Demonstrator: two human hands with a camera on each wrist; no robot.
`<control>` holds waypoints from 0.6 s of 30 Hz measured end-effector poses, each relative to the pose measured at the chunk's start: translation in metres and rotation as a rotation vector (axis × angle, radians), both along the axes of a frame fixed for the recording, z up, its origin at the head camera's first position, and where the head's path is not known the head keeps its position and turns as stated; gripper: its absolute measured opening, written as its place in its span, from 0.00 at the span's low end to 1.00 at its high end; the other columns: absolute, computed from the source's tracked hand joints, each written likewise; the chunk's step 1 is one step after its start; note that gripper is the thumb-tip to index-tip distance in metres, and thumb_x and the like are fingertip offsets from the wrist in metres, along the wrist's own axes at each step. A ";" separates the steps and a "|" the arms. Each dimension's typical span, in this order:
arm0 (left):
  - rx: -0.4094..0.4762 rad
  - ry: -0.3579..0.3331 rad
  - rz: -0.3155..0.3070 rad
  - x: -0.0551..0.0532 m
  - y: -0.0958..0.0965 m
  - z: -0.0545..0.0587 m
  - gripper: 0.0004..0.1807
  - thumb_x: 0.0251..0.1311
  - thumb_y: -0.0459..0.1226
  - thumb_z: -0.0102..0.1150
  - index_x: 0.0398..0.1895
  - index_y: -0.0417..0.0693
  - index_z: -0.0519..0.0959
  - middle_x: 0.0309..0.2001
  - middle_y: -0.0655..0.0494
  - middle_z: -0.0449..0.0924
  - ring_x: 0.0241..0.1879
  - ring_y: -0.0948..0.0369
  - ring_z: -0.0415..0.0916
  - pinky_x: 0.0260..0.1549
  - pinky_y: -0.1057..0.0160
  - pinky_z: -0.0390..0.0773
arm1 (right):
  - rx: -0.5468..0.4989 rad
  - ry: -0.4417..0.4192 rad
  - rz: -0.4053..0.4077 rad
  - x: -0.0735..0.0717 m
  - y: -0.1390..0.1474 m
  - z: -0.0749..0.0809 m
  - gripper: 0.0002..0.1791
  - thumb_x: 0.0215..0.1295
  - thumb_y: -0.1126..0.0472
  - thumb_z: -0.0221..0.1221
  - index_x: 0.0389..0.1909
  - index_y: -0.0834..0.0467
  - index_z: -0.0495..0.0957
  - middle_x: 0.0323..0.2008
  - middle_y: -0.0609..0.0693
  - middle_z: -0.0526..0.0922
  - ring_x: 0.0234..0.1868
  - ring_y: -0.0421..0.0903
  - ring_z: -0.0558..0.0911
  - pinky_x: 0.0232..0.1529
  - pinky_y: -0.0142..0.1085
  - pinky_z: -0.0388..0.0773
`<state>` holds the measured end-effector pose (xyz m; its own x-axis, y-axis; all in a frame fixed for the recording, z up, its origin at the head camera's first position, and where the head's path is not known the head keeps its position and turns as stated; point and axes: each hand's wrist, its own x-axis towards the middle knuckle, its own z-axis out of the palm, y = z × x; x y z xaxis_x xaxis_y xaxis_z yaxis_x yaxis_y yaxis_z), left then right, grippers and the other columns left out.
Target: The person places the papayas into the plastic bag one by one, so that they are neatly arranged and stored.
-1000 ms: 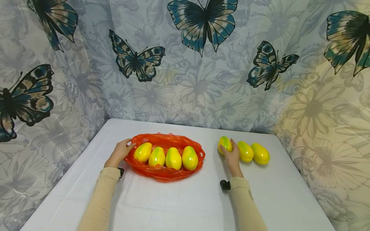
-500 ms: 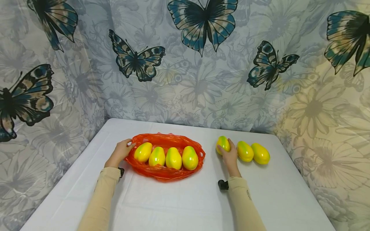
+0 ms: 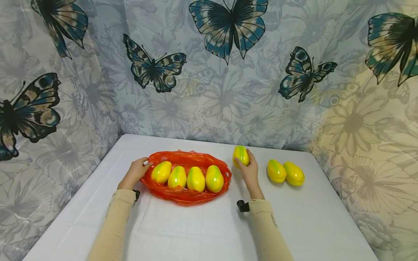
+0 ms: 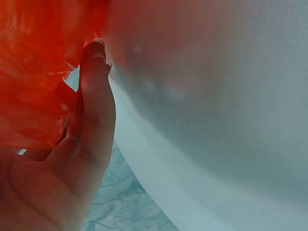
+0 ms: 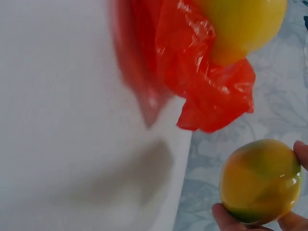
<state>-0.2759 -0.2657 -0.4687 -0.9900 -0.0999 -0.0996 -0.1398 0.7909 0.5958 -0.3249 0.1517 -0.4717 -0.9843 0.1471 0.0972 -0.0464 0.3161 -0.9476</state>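
Yellow glossy fruit (image 3: 241, 156): in right hand (image 3: 249, 173), off table (image 3: 196, 235), near right end of red bag (image 3: 183, 199) | right fingers: clamped round its sides, thumb opposed | left hand (image 3: 133, 174): pinching bag's left rim | handling, likely: fruit light, stiff, slippery, grip round middle; bag flimsy, tearable, take by rim

Head view downward, wrist close-ups, shared bag (image 3: 186, 198)
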 end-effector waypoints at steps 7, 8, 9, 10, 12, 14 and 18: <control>-0.002 -0.003 -0.001 -0.001 0.001 0.002 0.28 0.73 0.41 0.47 0.68 0.29 0.63 0.60 0.27 0.71 0.53 0.39 0.74 0.52 0.46 0.79 | -0.036 0.007 0.032 0.004 -0.016 0.006 0.41 0.66 0.53 0.62 0.76 0.55 0.54 0.75 0.58 0.58 0.70 0.57 0.63 0.73 0.50 0.62; -0.002 -0.002 -0.003 -0.001 0.002 0.002 0.28 0.73 0.41 0.47 0.68 0.29 0.63 0.60 0.27 0.71 0.53 0.39 0.74 0.53 0.45 0.79 | -0.042 0.006 0.036 0.004 -0.018 0.007 0.41 0.66 0.53 0.62 0.76 0.55 0.54 0.74 0.58 0.58 0.70 0.57 0.64 0.72 0.50 0.62; -0.002 -0.001 -0.004 -0.001 0.002 0.002 0.28 0.73 0.41 0.47 0.68 0.29 0.63 0.61 0.27 0.70 0.54 0.39 0.74 0.53 0.45 0.79 | -0.047 0.006 0.041 0.005 -0.020 0.007 0.41 0.66 0.53 0.62 0.76 0.56 0.54 0.74 0.59 0.58 0.70 0.58 0.64 0.72 0.51 0.62; -0.002 -0.002 -0.004 -0.001 0.002 0.002 0.28 0.73 0.41 0.47 0.68 0.29 0.63 0.61 0.27 0.70 0.54 0.39 0.74 0.54 0.44 0.78 | -0.054 0.006 0.048 0.006 -0.022 0.008 0.41 0.66 0.53 0.62 0.76 0.56 0.54 0.74 0.59 0.58 0.70 0.58 0.64 0.72 0.51 0.63; -0.002 -0.004 -0.004 -0.001 0.003 0.002 0.28 0.73 0.41 0.47 0.68 0.29 0.63 0.62 0.28 0.70 0.55 0.38 0.73 0.55 0.44 0.77 | -0.065 0.005 0.058 0.008 -0.027 0.011 0.41 0.66 0.53 0.62 0.75 0.56 0.54 0.73 0.59 0.59 0.69 0.58 0.65 0.71 0.51 0.64; -0.003 -0.004 -0.002 -0.001 0.003 0.001 0.28 0.73 0.41 0.47 0.68 0.29 0.63 0.62 0.28 0.69 0.56 0.38 0.73 0.55 0.43 0.77 | -0.075 0.008 0.070 0.011 -0.033 0.014 0.41 0.66 0.54 0.62 0.75 0.56 0.54 0.73 0.59 0.60 0.68 0.58 0.66 0.71 0.51 0.64; -0.008 0.004 -0.003 -0.001 0.003 0.002 0.28 0.73 0.41 0.47 0.67 0.29 0.63 0.62 0.28 0.70 0.56 0.38 0.73 0.55 0.43 0.77 | -0.101 0.016 0.090 0.017 -0.045 0.021 0.41 0.65 0.55 0.62 0.75 0.56 0.55 0.73 0.59 0.61 0.68 0.58 0.67 0.70 0.52 0.67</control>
